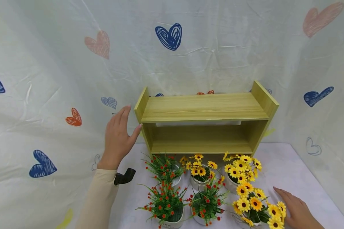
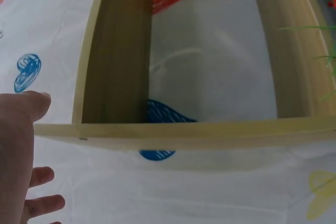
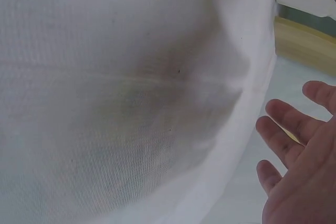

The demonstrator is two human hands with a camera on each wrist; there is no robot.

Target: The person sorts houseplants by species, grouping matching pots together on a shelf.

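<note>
A light wooden two-tier shelf (image 1: 203, 106) stands at the back of the table in the head view. My left hand (image 1: 118, 136) is raised beside its left side panel, fingers extended and thumb pointing at the panel's edge. In the left wrist view the thumb (image 2: 39, 104) shows close to the shelf's corner (image 2: 79, 124). Low at the right, my right hand (image 1: 299, 210) is beside a pot of yellow sunflowers (image 1: 255, 203), partly hidden behind the blooms. The right wrist view shows that hand's fingers (image 3: 294, 121) spread, with nothing between them.
Several potted artificial plants stand in front of the shelf: red-flowered green ones (image 1: 167, 203) at the left and middle, and yellow sunflowers (image 1: 199, 170) farther right. A white cloth covers the table (image 1: 278, 171). Behind hangs a white curtain (image 1: 218, 47) printed with hearts.
</note>
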